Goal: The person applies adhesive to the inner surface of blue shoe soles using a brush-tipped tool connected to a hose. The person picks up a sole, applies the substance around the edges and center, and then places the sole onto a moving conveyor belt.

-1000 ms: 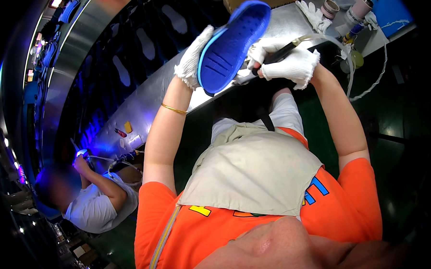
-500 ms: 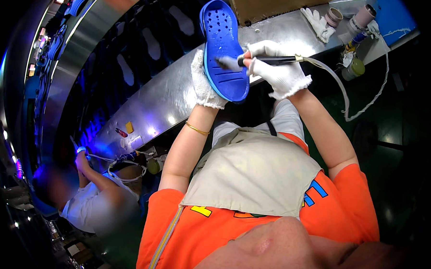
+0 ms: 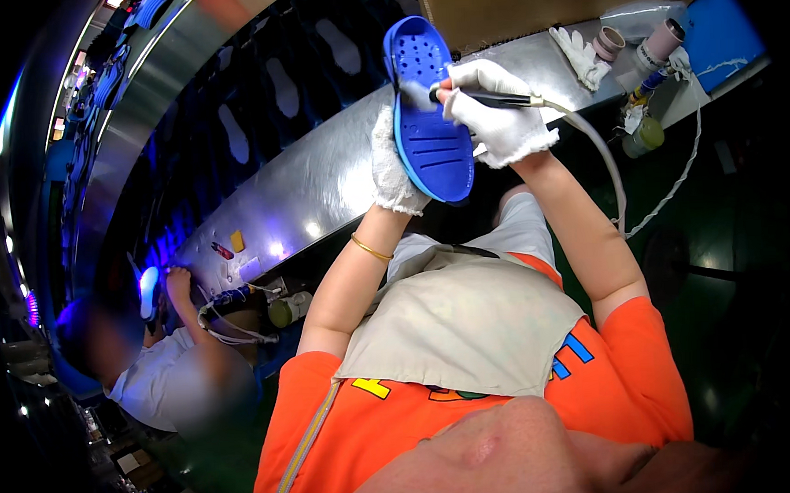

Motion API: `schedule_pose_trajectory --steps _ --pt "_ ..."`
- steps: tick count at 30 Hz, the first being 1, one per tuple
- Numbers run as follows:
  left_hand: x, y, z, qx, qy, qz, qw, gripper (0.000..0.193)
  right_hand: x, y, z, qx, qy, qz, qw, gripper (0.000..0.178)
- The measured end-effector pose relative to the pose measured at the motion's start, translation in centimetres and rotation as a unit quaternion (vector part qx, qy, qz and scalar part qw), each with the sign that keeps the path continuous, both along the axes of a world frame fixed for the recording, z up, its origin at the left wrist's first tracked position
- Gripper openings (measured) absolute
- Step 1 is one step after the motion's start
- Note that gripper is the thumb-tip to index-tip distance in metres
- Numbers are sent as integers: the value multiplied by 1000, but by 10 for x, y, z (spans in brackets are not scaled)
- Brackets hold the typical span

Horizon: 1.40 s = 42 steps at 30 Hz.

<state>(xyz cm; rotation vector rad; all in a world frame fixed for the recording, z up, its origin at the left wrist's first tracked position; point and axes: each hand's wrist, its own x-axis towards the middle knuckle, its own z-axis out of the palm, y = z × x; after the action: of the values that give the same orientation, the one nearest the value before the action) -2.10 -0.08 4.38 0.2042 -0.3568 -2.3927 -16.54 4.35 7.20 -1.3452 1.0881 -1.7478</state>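
A blue shoe sole (image 3: 436, 148) with small holes near its far end and grooves near its heel is held up over the metal ledge. My left hand (image 3: 393, 163), in a white glove, grips it from beneath along its left edge. In my gloved right hand (image 3: 495, 114) is a brush (image 3: 485, 98) with a black handle, fed by a pale hose (image 3: 591, 137). Its blurred bristles lie at the upper middle of the sole, close to the left rim. The right fingertips are bare and pinch the handle.
Behind the metal ledge (image 3: 321, 175), a conveyor carries several grey soles (image 3: 285, 88). A cardboard box (image 3: 543, 6) stands at the back. White gloves (image 3: 578, 58), pink cups (image 3: 659, 43) and a jar (image 3: 644, 137) are at the right. A co-worker (image 3: 176, 379) sits at the left.
The brush has moved from the sole's lower middle up toward its holed end and left rim. My left hand has shifted the sole slightly right and nearer. The co-worker now holds up a sole.
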Motion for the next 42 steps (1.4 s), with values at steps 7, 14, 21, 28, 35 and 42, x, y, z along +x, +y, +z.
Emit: schedule_pose_trajectory --steps 7,14,21,28,35,42 --pt "5 -5 13 -71 -128 -27 989 61 -26 -26 -1 5 -81 -15 997 17" --pt "24 -29 21 -135 -186 0 973 60 -30 6 17 -5 50 85 995 20" --pt "9 -48 73 -250 -182 26 951 58 -44 14 71 -220 373 -12 901 20" --pt "-42 -135 215 -492 -128 -112 854 67 -56 35 73 -180 209 -125 953 26" --pt "-51 -269 267 -770 -617 136 88 58 -62 40 56 -103 216 -105 965 23" --pt "21 -305 301 -735 -657 145 -84 50 -58 38 36 -53 133 -72 987 20"
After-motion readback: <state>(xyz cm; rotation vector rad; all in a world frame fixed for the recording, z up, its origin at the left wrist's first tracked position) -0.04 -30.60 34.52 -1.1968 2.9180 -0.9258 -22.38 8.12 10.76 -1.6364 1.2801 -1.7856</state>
